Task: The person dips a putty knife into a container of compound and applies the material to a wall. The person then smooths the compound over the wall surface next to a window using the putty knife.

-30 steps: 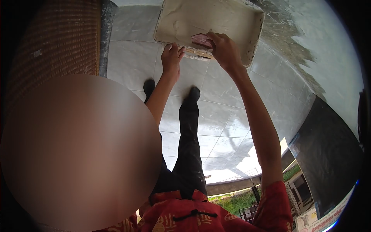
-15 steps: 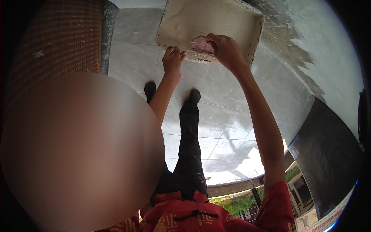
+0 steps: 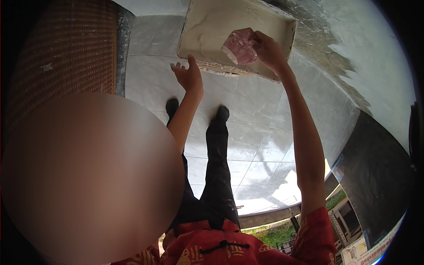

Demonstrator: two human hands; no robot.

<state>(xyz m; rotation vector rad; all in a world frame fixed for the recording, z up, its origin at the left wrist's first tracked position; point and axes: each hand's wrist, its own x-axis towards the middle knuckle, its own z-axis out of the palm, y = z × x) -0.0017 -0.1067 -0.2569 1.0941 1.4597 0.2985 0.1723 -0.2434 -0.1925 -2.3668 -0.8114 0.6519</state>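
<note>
Right hand (image 3: 268,51) holds flat, angular pinkish scraper (image 3: 241,46).

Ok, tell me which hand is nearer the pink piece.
Right: the right hand grips the pink piece above the tray; the left hand is apart from it, by the tray's near edge.

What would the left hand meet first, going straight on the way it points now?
Likely the near rim of the tray, just beyond the left hand; the gap in depth is unclear.
</note>
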